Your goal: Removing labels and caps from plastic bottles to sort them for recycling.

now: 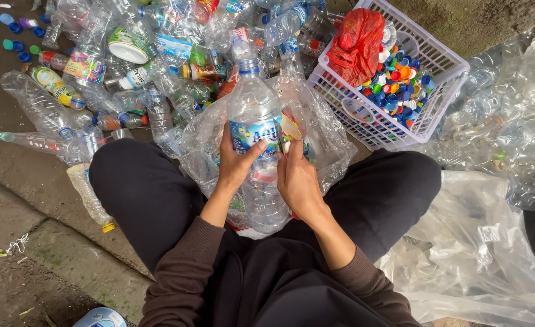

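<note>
A large clear plastic bottle [256, 103] with a blue-and-white label and a blue neck ring lies between my knees, neck pointing away from me. My left hand [236, 162] grips its left side over the label. My right hand [297, 181] holds the right side, fingertips pinching the label's edge near a small blade-like tool; I cannot tell exactly what that is. Under the bottle lies a clear plastic bag [328, 133] stuffed with torn labels.
A white plastic basket [443, 66] at the upper right holds several coloured bottle caps and a red plastic bag [357, 42]. A heap of empty bottles [128, 72] spreads across the ground ahead and left. A big clear sack [479, 254] lies at my right.
</note>
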